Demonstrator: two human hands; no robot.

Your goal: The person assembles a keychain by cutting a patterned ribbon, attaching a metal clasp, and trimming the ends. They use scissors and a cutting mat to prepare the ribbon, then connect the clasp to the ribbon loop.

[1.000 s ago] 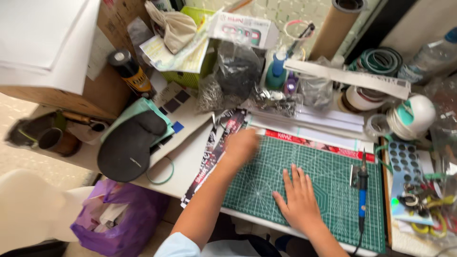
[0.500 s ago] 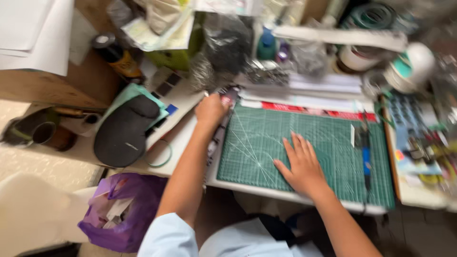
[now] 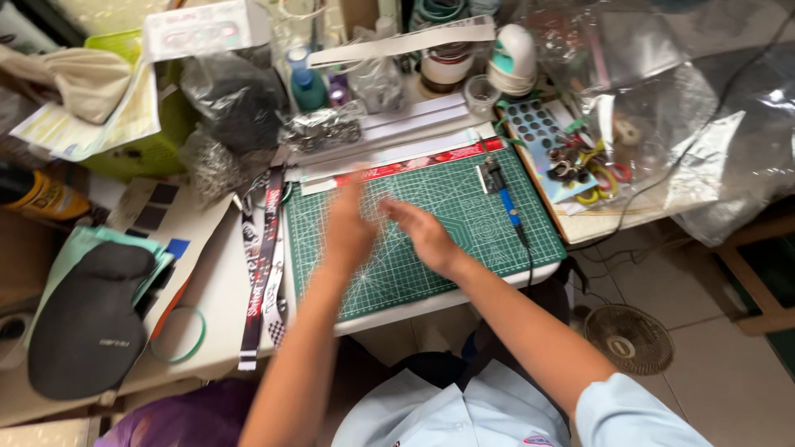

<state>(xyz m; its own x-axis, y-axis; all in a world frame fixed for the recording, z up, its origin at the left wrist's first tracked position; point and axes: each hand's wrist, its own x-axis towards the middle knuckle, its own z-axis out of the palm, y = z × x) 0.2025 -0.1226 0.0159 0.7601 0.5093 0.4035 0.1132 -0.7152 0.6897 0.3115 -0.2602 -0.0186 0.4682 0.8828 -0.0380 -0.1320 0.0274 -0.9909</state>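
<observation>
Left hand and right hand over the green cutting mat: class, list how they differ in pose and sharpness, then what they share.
The left hand is motion-blurred, fingers pointing up the green cutting mat; the right hand looks sharper, fingers pointing left toward it. The left hand is nearer the mat's left side; the right hand nearer its middle. Both are bare, hold nothing, and are over the mat, close together.

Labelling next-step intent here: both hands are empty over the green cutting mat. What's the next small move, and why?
Probably the right hand reaches to the blue-handled tool on the cutting mat: both it and the left hand are empty, blurred mid-motion, and that tool lies nearest.
</observation>
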